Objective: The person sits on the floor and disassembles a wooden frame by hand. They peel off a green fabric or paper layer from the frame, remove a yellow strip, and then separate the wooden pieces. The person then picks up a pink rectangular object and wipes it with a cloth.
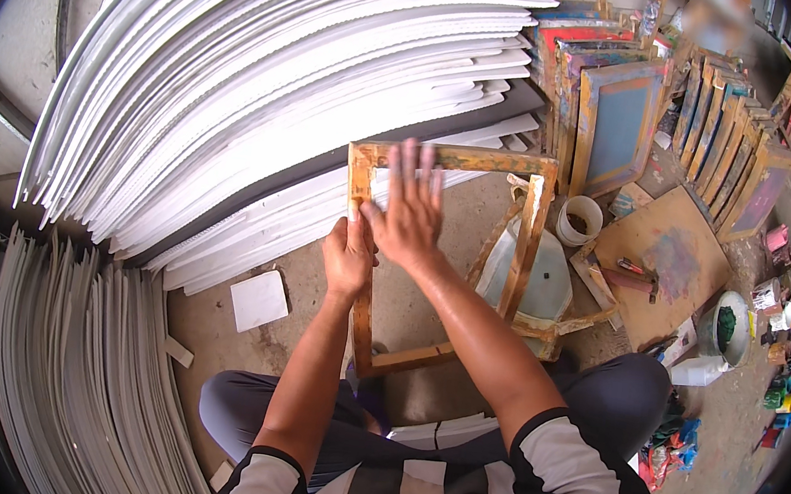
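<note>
A paint-stained wooden frame (431,351) stands upright before me, and the floor shows through its opening. My left hand (349,259) is closed around its left bar, thumb up near the top corner. Just right of it, my right hand (409,212) is held flat with fingers stretched, partly over the top bar; its fingertips are smeared by motion. Whether that palm touches the wood I cannot tell. Behind the right bar lies a second wooden frame (597,318), with a pale greenish sheet (546,284) beside it.
Tall stacks of white corrugated sheets (267,89) fill the left side. A stained board (670,252) bears a hammer (631,280). Nearby stand a white bucket (580,220) and a bowl of dark green stuff (727,325). Framed screens (617,126) lean at the back right.
</note>
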A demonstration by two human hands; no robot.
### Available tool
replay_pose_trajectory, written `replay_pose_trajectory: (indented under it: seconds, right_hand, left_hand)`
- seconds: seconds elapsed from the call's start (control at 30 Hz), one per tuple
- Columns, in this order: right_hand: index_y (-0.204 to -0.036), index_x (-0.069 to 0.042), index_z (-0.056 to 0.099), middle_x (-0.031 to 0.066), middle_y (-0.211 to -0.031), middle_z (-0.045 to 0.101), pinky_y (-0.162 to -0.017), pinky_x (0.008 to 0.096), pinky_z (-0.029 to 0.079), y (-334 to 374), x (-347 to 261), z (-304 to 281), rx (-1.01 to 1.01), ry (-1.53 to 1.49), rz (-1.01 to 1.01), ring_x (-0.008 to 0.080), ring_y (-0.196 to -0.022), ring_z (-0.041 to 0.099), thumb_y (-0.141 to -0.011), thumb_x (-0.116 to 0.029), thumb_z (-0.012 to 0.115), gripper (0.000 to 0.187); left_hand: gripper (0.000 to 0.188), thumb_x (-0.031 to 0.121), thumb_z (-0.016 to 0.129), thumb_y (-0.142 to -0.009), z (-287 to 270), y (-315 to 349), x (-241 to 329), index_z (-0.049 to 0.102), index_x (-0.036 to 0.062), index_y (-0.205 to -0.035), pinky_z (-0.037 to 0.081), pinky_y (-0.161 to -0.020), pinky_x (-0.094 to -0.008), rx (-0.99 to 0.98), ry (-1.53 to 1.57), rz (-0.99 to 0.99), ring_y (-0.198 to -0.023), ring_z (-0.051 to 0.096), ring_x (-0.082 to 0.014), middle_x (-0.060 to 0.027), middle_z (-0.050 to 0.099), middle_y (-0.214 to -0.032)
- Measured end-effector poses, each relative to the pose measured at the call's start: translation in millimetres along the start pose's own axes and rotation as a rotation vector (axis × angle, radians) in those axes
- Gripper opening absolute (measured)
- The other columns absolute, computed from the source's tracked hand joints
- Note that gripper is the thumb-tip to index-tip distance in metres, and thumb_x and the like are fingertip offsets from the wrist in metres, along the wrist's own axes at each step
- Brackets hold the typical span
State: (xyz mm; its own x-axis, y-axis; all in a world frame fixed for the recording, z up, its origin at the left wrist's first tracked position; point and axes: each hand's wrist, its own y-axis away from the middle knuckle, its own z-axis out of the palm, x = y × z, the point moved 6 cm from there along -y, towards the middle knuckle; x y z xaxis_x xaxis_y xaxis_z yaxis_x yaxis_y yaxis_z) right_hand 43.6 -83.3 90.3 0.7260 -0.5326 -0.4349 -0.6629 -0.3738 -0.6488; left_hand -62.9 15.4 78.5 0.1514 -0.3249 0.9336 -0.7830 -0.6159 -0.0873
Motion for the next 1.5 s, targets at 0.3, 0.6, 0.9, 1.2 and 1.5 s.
replay_pose_trajectory:
  seconds: [0.3,0.6,0.9,1.2,1.5]
  right_hand:
    - [-0.161,-0.015,0.035,0.0137,-0.17,0.024,-0.127,0.0565,0.004,31.0,-18.9,-23.5,-0.034,-0.057,-0.257,0.0341,-0.158,0.02,-0.099,-0.077,0.019,0.089]
    - [-0.156,-0.005,0.028,0.0295,-0.147,0.046,-0.108,0.0548,0.04,100.0,210.6,-91.8,0.335,-0.083,0.551,0.0493,-0.134,0.046,-0.099,-0.041,0.063,0.076]
    - [-0.106,-0.004,0.06,0.0242,-0.099,0.072,-0.078,0.0549,0.052,145.0,260.3,-142.1,0.272,0.06,0.969,0.0473,-0.095,0.068,-0.083,-0.055,0.079,0.059]
    - [-0.149,0.003,0.047,0.0117,-0.138,0.063,-0.102,0.0418,0.051,129.6,309.3,-166.9,0.637,-1.444,0.764,0.0245,-0.122,0.063,-0.109,-0.019,0.05,0.046]
    - [-0.153,0.001,0.039,0.0165,-0.143,0.056,-0.103,0.0426,0.053,122.8,300.2,-185.3,0.692,-1.508,0.562,0.0285,-0.126,0.061,-0.102,-0.01,0.06,0.056]
  left_hand:
    - [0.056,0.049,0.042,-0.11,-26.7,-15.9,12.9,0.058,-0.0008,-0.09,0.049,-0.054,-0.0313,0.042,0.142,0.096,-0.059,0.058,-0.0156,-0.009,0.06,-0.068]
    - [0.056,0.05,0.036,-0.111,-16.7,-15.3,48.9,0.055,0.0004,-0.094,0.052,-0.05,-0.0312,0.119,0.383,0.089,-0.052,0.06,-0.0173,-0.0092,0.06,-0.067]
    - [0.067,0.062,0.039,-0.107,11.2,-35.5,106.1,0.055,-0.0031,-0.099,0.05,-0.045,-0.033,0.193,0.543,0.083,-0.049,0.06,-0.0213,-0.0125,0.059,-0.067]
    - [0.072,0.068,0.04,-0.104,28.8,-70.0,204.1,0.053,-0.0027,-0.103,0.051,-0.049,-0.0374,0.161,0.521,0.13,-0.052,0.06,-0.0255,-0.0144,0.059,-0.072]
    - [0.071,0.066,0.04,-0.104,28.8,-73.6,223.0,0.053,-0.0035,-0.105,0.051,-0.05,-0.0389,0.187,0.543,0.063,-0.054,0.059,-0.0282,-0.0157,0.058,-0.073]
